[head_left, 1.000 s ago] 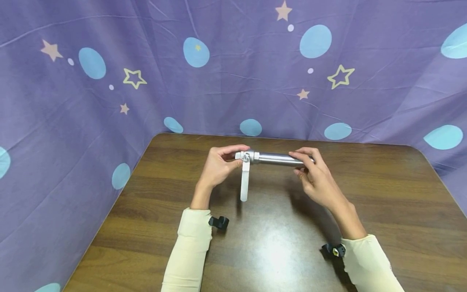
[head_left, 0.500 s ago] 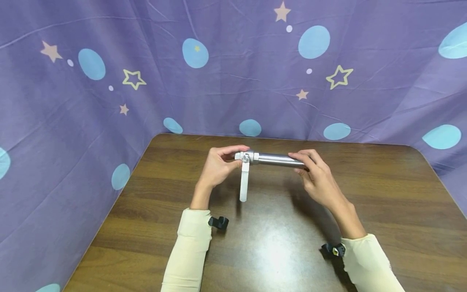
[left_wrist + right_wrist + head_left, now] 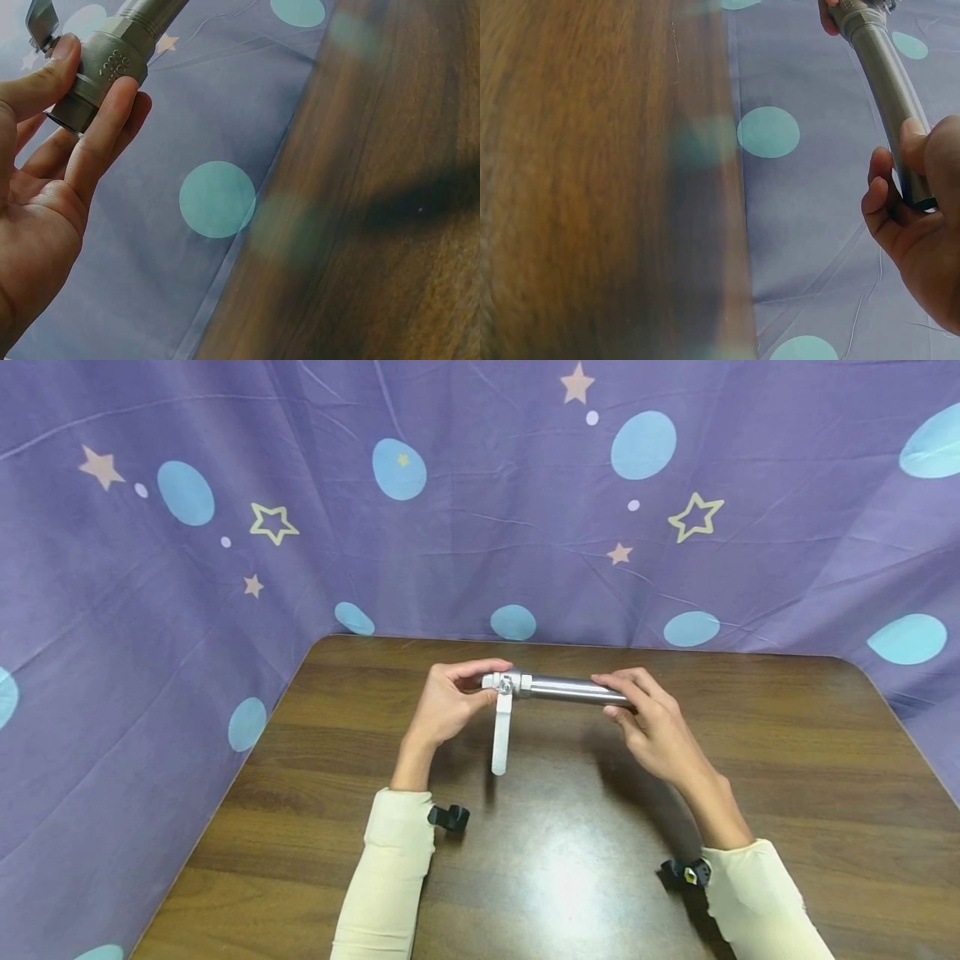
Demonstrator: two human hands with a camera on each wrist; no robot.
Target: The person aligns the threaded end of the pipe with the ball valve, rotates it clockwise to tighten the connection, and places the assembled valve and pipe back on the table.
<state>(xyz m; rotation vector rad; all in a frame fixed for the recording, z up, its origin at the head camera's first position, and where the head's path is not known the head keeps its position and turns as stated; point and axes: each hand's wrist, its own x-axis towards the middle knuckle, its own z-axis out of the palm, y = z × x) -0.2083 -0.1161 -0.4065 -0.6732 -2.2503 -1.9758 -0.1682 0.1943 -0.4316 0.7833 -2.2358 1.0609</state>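
Observation:
A metal ball valve point(image 3: 513, 683) with a pale lever handle point(image 3: 502, 735) is joined to a straight steel pipe point(image 3: 566, 688), held level above the table. My left hand point(image 3: 444, 703) grips the valve body between thumb and fingers at its outer end; raised lettering on the body point(image 3: 112, 64) shows in the left wrist view. The lever points toward me. My right hand point(image 3: 651, 727) holds the pipe near its far end, thumb on one side and fingers on the other. In the right wrist view the pipe's end point(image 3: 921, 201) sits by the curled fingers.
A brown wood-grain table point(image 3: 300, 827) lies under both hands, with a bright glare spot near its front middle. A purple curtain point(image 3: 465, 527) with stars and blue ovals stands along the back and left edges. Black wrist mounts point(image 3: 450, 817) stick out from both sleeves.
The pipe's right end has dipped very slightly, and the right fingers have shifted a little on it. The left hand and the valve stay nearly still.

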